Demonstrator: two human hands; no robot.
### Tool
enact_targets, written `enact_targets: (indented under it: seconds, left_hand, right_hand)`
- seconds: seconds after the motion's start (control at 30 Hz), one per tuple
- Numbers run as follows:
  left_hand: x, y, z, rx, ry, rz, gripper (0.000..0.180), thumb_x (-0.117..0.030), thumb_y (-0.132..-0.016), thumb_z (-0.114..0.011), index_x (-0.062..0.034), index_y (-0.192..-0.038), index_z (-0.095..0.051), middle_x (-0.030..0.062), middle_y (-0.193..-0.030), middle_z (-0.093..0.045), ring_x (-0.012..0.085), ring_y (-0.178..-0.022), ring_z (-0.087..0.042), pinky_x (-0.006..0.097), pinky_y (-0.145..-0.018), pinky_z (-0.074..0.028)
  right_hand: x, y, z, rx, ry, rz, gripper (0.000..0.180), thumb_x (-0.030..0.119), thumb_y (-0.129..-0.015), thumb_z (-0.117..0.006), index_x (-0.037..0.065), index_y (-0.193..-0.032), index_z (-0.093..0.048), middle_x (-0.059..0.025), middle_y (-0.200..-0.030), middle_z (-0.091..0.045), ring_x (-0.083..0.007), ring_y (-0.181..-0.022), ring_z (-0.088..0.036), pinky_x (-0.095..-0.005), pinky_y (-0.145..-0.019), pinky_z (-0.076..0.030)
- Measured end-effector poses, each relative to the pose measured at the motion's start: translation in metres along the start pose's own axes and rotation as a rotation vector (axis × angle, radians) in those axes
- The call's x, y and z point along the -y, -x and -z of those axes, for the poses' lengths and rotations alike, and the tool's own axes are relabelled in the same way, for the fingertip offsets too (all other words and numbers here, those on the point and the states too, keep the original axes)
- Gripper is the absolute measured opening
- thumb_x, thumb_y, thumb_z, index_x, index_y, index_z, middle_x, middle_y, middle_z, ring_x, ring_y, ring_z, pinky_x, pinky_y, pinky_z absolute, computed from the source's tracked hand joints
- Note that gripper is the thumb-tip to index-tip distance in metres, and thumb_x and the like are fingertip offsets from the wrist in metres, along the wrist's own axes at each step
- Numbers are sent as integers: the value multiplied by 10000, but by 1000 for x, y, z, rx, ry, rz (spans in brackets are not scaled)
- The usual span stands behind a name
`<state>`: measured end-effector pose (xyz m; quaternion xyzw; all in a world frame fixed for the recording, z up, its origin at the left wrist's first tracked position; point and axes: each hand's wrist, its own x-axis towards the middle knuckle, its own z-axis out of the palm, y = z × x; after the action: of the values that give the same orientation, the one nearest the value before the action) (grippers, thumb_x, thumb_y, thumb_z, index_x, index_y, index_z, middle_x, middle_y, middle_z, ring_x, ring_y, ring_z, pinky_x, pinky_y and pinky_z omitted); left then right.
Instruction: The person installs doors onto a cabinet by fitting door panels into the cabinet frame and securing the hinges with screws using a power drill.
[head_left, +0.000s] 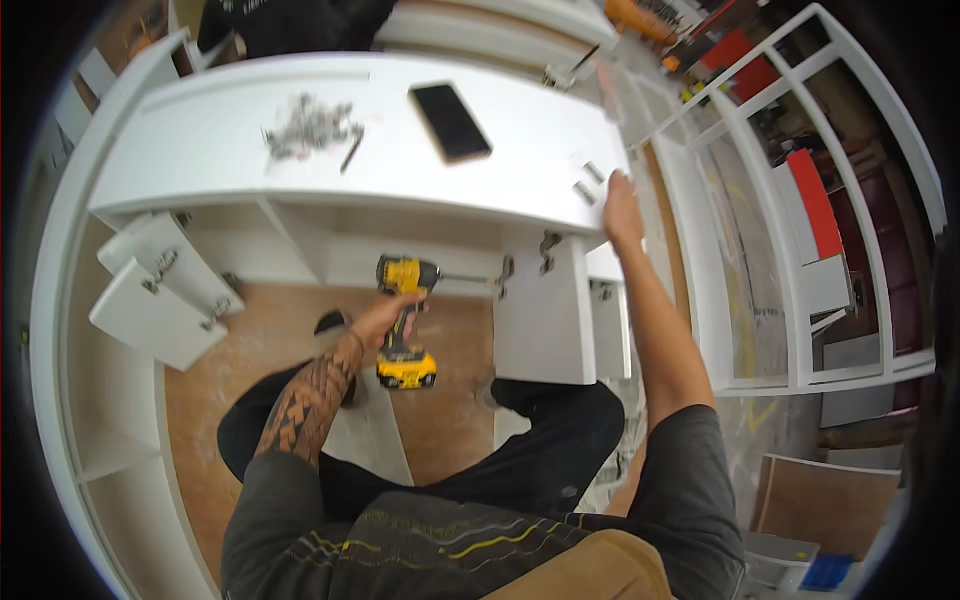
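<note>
I have the left hand (388, 316) wrapped firmly around the grip of the yellow drill (402, 272), whose long bit points right to a hinge (506, 276) on the white door (548, 325), though I can't tell whether they touch. My right hand (624, 208) rests at the right edge of the cabinet top (540, 130), its fingers too hidden for me to tell how far they close. A phone (450, 122) lies on that top near some small metal parts (312, 127).

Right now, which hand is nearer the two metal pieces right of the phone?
Right: right hand at the edge of the white top, beside the metal pieces. Left hand is farther off, holding the drill.
</note>
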<state>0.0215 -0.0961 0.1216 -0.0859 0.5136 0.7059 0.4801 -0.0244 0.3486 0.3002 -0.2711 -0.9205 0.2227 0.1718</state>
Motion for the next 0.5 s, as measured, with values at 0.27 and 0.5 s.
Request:
enact_targets:
  seconds: [0.27, 0.5]
  left_hand:
    - [-34, 128, -31, 9, -89, -118, 336, -360, -981, -706, -38, -1072, -681, -47, -630, -541, 92, -501, -525, 253, -495, -467]
    - [-30, 175, -56, 119, -46, -242, 310, -296, -978, -712, -4, -1076, -674, -18, -636, -554, 113, -504, -555, 264, -502, -489]
  right_hand:
    - [58, 209, 42, -207, -816, 117, 551, 371, -1062, -592, -42, -1420, -527, -207, -1255, -603, -307, -1105, -601, -427, -998, -481]
    - [38, 299, -21, 536, -1939, -891, 694, 492, -1018, -658, -63, -1386, -461, -256, -1314, -552, -349, -1258, -578, -476, -1115, -480]
